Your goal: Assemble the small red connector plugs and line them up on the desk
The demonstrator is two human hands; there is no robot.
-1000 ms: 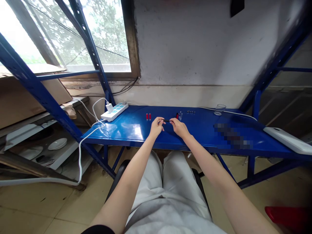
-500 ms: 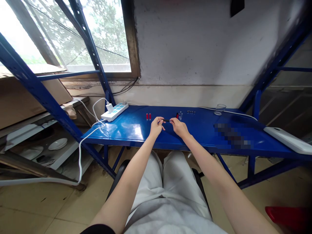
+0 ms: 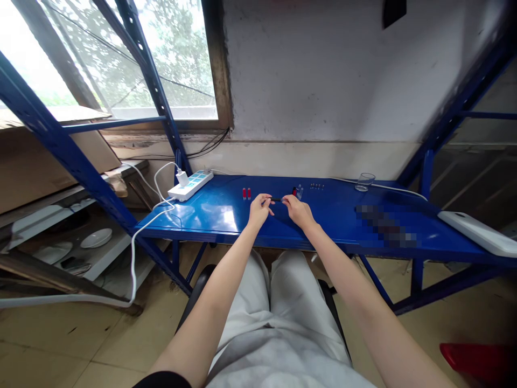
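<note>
Black rod (image 3: 276,200), slim, straight

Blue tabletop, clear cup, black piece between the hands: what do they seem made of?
Tabletop: probably painted metal, glossy, with bright reflections. Cup: see-through, smooth; glass or clear plastic, can't tell. Black piece: dark, perhaps plastic; too small to judge finish.

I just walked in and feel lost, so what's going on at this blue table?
A person's left hand and right hand pinch a thin black piece between them, above the blue table. It is too small to identify. Two small red pieces lie just beyond the left hand; a clear glass stands farther right, near the back edge.
</note>
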